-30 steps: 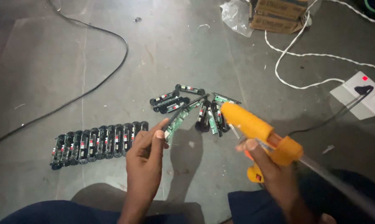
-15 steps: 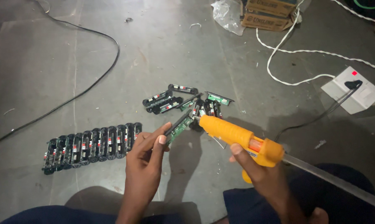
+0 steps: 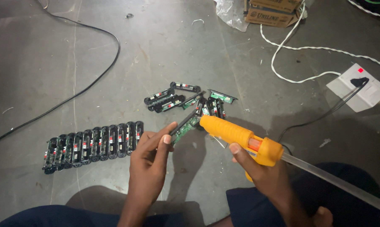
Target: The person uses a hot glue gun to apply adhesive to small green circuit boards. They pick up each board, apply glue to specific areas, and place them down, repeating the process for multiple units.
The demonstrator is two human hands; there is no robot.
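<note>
Here the left hand (image 3: 150,162) pinches a small green circuit board (image 3: 184,129) between thumb and fingertips, holding it above the grey floor (image 3: 114,54). The board sticks out past the fingers, up and to the right of the hand; its long axis runs on a diagonal from lower left to upper right, with the far end pointing toward the loose pile of boards. The right hand (image 3: 261,172) is closed around the grip of an orange glue gun (image 3: 240,138), with the forefinger lying along the underside of the body. The gun's long axis slants from lower right to upper left, its nozzle pointing left at the held board and ending just beside or touching it; I cannot tell which. A clear glue stick (image 3: 333,180) juts from the back of the gun toward the lower right.

Just beyond the board, on the floor, lies a scattered pile of similar black and green boards (image 3: 185,98). Well to the left of the left hand, a neat row of the same boards (image 3: 93,145) lies side by side. A black cable (image 3: 93,80) curves across the floor at upper left. At upper right lie a white cord (image 3: 291,50), a white socket block (image 3: 358,86) with a black plug in it, a cardboard box (image 3: 274,10) and a crumpled clear plastic bag (image 3: 230,12).
</note>
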